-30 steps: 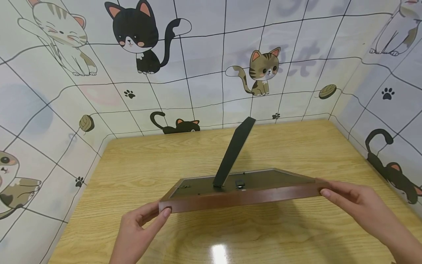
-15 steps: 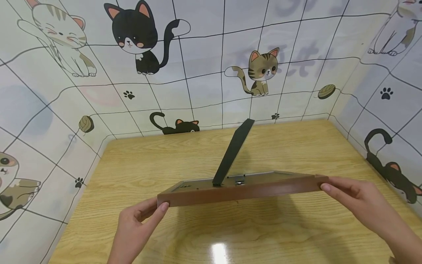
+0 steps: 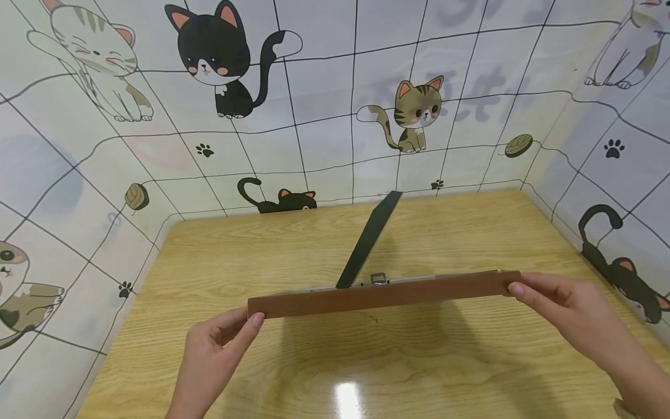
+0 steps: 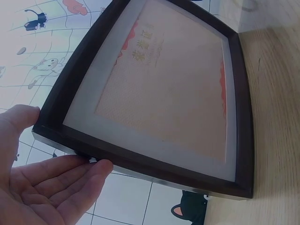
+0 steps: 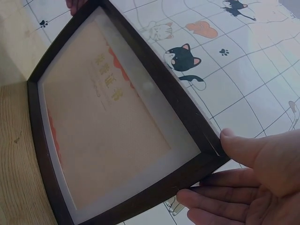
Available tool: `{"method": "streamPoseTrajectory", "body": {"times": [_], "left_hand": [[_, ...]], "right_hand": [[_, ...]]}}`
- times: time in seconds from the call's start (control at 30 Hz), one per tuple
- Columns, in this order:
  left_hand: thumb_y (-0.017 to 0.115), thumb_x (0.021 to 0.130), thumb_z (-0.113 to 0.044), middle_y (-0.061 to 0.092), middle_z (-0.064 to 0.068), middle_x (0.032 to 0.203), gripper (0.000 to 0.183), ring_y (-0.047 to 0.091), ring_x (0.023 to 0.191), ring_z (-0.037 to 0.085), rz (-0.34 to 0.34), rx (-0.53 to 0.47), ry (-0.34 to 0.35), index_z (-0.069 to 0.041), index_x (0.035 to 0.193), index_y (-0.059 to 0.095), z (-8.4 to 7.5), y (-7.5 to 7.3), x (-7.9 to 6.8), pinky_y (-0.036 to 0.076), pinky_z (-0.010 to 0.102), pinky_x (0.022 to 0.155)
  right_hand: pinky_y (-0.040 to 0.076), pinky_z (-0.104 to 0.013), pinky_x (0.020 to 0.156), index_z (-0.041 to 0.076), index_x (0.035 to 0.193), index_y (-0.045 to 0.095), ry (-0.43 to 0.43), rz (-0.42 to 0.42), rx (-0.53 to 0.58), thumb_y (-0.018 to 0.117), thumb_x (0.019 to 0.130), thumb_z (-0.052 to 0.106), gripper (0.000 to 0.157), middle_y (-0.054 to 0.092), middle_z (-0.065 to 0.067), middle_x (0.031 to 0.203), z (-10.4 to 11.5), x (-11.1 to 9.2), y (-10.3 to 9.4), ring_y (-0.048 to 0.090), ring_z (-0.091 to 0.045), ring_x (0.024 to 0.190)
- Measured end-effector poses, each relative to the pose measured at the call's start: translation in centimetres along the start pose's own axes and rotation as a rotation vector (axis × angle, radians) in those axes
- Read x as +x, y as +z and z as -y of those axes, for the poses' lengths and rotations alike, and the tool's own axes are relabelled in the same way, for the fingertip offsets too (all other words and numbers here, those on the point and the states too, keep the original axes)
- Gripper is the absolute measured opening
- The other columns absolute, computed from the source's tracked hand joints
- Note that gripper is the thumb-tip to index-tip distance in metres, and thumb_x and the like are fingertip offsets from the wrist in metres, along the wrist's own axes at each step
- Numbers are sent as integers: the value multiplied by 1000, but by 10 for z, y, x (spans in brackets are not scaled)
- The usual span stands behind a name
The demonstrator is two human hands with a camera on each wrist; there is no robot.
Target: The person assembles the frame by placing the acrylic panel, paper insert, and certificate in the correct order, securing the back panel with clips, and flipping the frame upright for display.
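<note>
A brown picture frame shows almost edge-on in the head view, its back turned away from me. My left hand pinches one near corner between thumb and fingers. At the opposite near corner, my right hand grips it the same way. A black stand leg sticks up and out from the back, beside a small metal hanger. Both wrist views show the dark front, where a pale certificate with red edging and gold lettering sits inside a white mat. The frame's far edge is right at the wooden tabletop.
The wood-grain table stretches under and around the frame, with a bright light reflection near its front. White wall covering printed with cats and a black grid encloses the table at the back and both sides.
Both hands have raised the near edge of the frame slightly and tilted it, so its back has gone almost out of sight. The stand leg has dipped a little. Both grips are unchanged.
</note>
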State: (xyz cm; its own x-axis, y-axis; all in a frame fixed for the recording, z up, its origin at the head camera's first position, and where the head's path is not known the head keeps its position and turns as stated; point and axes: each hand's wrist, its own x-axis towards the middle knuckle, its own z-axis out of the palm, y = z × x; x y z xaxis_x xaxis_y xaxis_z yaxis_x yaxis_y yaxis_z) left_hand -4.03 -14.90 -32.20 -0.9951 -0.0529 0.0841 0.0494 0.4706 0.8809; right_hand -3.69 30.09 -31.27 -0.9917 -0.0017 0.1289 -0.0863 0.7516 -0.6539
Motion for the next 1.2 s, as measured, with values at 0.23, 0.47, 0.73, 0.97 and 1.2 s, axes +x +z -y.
{"method": "streamPoseTrajectory", "body": {"times": [0.23, 0.47, 0.73, 0.97, 1.2], "left_hand": [[64, 86, -32, 68, -3, 99, 24, 63, 91, 8, -4, 10, -12, -15, 101, 71, -3, -2, 1, 45, 24, 82], [65, 86, -30, 68, -2, 98, 23, 63, 89, 8, -14, 4, 6, -13, 100, 71, -4, -3, 3, 46, 24, 80], [65, 86, -29, 68, -1, 97, 23, 64, 88, 9, -31, -11, 8, -12, 98, 71, -4, -3, 6, 47, 23, 79], [68, 83, -31, 69, -2, 96, 24, 64, 87, 8, -39, -5, -3, -13, 98, 71, -6, -2, 8, 48, 23, 77], [73, 78, -30, 70, -5, 88, 22, 65, 83, 9, -48, -20, 12, -16, 96, 72, -5, -1, 11, 50, 22, 73]], "right_hand": [[41, -7, 62, -7, 110, 63, -8, -19, 26, 59, 91, 14, 29, 66, 6, 97, -2, 2, -2, 54, 11, 82], [41, -7, 62, -6, 110, 63, -1, -35, 34, 59, 91, 16, 30, 67, -2, 99, -1, 3, -2, 53, 12, 82], [41, -7, 62, -6, 113, 62, 19, -51, 29, 59, 91, 19, 34, 67, 5, 95, 1, 5, -4, 52, 15, 83], [45, -11, 59, -9, 120, 55, 69, -38, 53, 69, 83, 20, 49, 62, -21, 107, 4, 4, -4, 53, 13, 81], [47, -14, 60, -3, 116, 60, 109, -46, 94, 74, 78, 21, 47, 67, 11, 92, 11, 6, -3, 59, 7, 78]]}}
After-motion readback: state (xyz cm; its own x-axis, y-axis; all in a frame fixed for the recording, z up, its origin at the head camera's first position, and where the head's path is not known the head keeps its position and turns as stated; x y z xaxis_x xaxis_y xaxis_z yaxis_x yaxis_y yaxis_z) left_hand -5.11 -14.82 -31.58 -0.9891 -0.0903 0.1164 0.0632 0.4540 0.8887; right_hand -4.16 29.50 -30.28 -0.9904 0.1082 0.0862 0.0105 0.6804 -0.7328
